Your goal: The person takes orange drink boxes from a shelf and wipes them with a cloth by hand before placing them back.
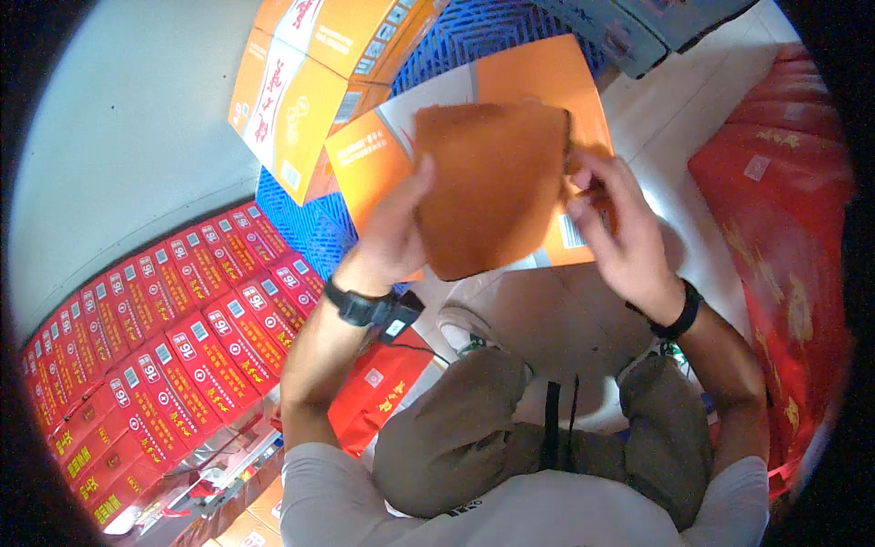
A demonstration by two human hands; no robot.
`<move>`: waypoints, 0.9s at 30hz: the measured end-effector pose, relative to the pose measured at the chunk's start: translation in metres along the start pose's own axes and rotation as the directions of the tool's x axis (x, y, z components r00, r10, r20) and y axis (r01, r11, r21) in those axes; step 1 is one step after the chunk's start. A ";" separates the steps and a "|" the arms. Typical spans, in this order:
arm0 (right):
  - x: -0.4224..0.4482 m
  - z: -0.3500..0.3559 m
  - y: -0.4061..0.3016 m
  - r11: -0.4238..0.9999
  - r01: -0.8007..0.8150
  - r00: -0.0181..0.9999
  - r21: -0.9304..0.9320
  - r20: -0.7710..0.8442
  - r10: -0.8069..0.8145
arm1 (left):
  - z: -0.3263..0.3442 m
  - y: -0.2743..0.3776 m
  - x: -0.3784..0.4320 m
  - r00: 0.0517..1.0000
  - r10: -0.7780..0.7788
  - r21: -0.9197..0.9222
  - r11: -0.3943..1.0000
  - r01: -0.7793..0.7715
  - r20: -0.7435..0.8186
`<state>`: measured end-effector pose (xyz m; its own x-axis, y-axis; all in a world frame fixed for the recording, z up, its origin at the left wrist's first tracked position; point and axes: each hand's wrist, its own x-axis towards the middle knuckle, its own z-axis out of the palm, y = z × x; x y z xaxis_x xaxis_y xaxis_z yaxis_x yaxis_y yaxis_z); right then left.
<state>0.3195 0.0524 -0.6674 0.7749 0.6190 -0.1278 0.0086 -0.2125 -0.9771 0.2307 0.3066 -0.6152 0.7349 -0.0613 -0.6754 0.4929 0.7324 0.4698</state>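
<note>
An orange-brown cloth-like piece with a dark right edge (492,188) is held up before me, somewhat blurred. My left hand (400,229) grips its left side, the thumb lying on the near face and the other fingers hidden behind. At its right edge is my right hand (612,212), fingers curled and blurred; whether they pinch the edge cannot be told. Beneath the piece lies an orange and white printed carton (577,82). Each wrist wears a black band, and a small black device (403,316) sits at the left one.
Orange cartons (307,102) stand at the upper left on blue patterned matting (451,41). Rows of red boxes (171,342) fill the left. Red bags (779,205) lie at the right, another red bag (376,383) by my left forearm. A grey box (622,34) stands at the top.
</note>
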 end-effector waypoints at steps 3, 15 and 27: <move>-0.007 0.012 0.003 0.876 0.340 0.941 -0.343 0.126 -0.315 | 0.007 0.049 -0.007 0.959 0.275 0.205 0.944 -0.258 -0.063; -0.011 0.029 0.012 0.666 0.410 0.909 -0.623 0.221 -0.353 | 0.001 0.094 0.105 0.949 0.302 0.988 0.089 -0.128 0.095; -0.011 0.038 0.016 0.617 0.445 0.888 -0.649 0.231 -0.398 | 0.082 0.065 0.171 0.997 0.044 0.996 -0.072 -0.058 0.061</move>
<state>0.2871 0.0710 -0.6878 0.5391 0.8086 0.2358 0.7600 -0.3464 -0.5499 0.4258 0.2881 -0.6538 0.7829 -0.0703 -0.6181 0.3860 -0.7243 0.5713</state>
